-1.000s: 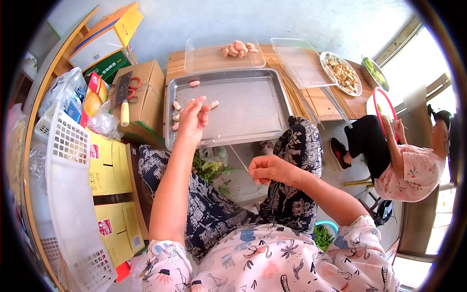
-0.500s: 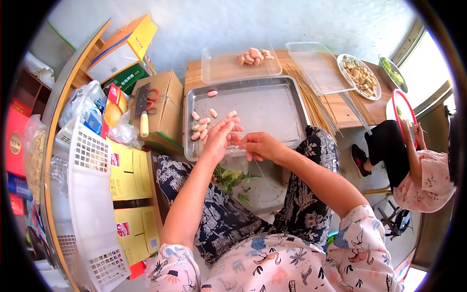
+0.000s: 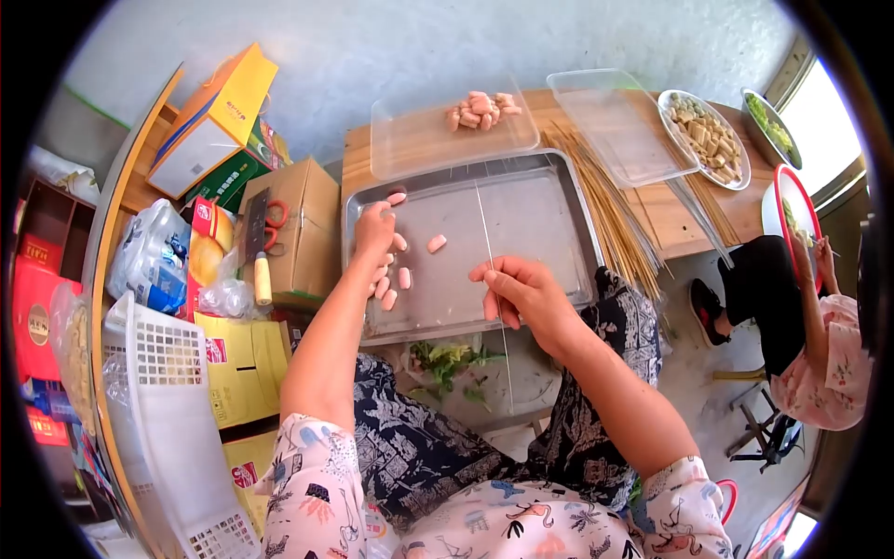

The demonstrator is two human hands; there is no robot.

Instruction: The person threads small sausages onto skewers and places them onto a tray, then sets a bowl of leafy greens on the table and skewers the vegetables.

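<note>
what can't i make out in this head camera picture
Head view, now:
- How many pink pieces lie beneath the left hand: hidden by hand and forearm.
- Head of the co-worker: cut off by the dark right edge.
- Small print on the yellow cartons: too small.

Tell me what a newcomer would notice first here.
Probably the big metal tray in the middle, with pink sausage pieces along its left side, where the left hand is. Next, the thin stick in the right hand, over the tray's near side. Then the knife and red-handled scissors on the cardboard box, at left.
</note>
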